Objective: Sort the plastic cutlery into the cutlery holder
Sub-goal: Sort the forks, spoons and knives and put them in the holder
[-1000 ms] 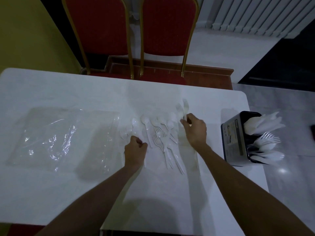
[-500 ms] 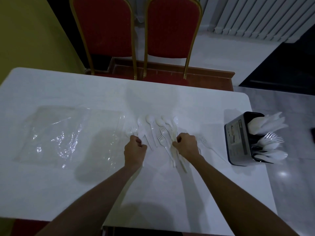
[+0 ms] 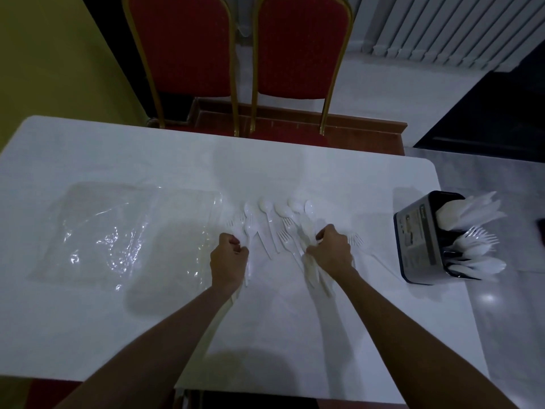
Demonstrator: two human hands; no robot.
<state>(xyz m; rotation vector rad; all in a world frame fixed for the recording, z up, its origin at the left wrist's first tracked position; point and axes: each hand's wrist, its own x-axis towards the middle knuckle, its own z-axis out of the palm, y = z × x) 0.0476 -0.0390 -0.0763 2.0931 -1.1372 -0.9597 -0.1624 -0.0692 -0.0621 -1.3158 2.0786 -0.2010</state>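
A smooth white desk (image 3: 118, 149) carries a crinkled clear plastic bag (image 3: 118, 231) on the left. At its right edge stands a dark, boxy cutlery holder (image 3: 418, 240), its label too blurred to read. The left hand (image 3: 228, 261) and right hand (image 3: 333, 252) each clench thin handles from the white plastic cutlery (image 3: 269, 219) scattered mid-desk.

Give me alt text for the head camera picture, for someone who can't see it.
Seen from above, a person's left hand and right hand each grip pieces from a spread of white plastic cutlery on a white table. A black cutlery holder, already part filled, stands at the right edge; a clear plastic bag lies left.
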